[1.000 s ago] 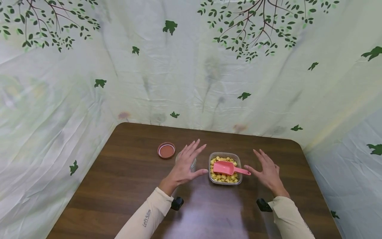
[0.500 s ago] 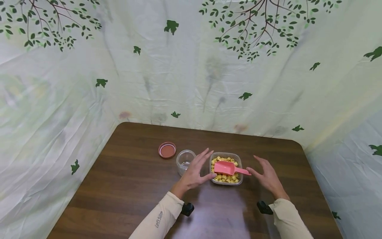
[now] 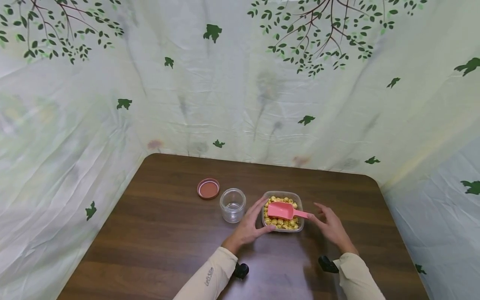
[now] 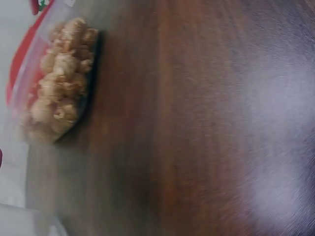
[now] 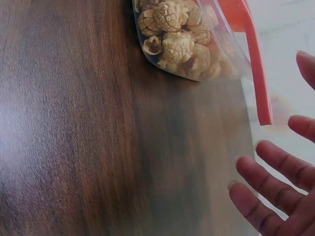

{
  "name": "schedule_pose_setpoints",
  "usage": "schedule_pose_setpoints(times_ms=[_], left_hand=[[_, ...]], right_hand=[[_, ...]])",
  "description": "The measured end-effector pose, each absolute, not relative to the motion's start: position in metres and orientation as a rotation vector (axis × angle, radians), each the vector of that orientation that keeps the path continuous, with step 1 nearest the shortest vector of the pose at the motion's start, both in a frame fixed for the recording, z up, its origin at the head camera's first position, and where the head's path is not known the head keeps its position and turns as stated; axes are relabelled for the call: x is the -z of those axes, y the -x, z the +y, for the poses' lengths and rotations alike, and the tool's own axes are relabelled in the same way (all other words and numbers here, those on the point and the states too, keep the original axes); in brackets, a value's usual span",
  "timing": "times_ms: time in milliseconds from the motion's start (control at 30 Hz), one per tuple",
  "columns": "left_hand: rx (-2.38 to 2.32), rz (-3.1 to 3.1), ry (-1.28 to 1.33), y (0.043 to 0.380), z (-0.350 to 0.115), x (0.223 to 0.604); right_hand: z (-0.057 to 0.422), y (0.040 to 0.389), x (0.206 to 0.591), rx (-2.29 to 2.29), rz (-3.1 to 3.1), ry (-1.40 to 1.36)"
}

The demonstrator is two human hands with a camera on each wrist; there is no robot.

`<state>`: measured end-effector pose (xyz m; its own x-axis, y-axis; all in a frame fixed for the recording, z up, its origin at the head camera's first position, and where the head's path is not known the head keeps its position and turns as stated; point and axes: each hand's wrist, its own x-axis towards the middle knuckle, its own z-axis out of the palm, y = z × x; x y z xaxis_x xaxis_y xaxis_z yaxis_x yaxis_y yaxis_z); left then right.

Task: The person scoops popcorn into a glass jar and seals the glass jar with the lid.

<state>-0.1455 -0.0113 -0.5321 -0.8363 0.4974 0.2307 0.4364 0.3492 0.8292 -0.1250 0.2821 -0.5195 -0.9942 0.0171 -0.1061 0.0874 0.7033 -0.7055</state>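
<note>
A clear plastic container (image 3: 265, 225) filled with caramel popcorn (image 3: 283, 223) stands on the table, and a pink scoop (image 3: 280, 210) lies across its top with the handle over the right rim. At the container's left side is my left hand (image 3: 247, 231), fingers and thumb spread; whether it touches the wall I cannot tell. My right hand (image 3: 332, 229) is by the scoop's handle end, thumb nearest. In the right wrist view its fingers (image 5: 268, 189) are extended, apart from the handle (image 5: 261, 93). The left wrist view is blurred, showing the popcorn (image 4: 64, 73) through the container's side.
Left of the container stands a clear jar (image 3: 233, 205) without its lid. A round reddish-brown lid (image 3: 208, 188) lies beyond it to the left. The brown wooden table (image 3: 157, 233) ends at a leaf-patterned fabric wall (image 3: 240, 104).
My left hand has moved right, from in front of the jar to the container's left side, uncovering the jar. My right hand has come slightly left and nearer, toward the scoop handle.
</note>
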Motion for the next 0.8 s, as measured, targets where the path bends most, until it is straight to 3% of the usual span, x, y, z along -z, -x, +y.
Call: schedule_pose_setpoints(times_ms=[567,800], left_hand=[[-1.741,2.394,-0.519,0.149,0.000,0.561],[-1.803,2.310,-0.488,0.153,0.002,0.570]], right_hand=[[0.273,0.122,0.533,1.375,2.681,-0.232],[0.268,0.122,0.539,1.629,2.645,-0.219]])
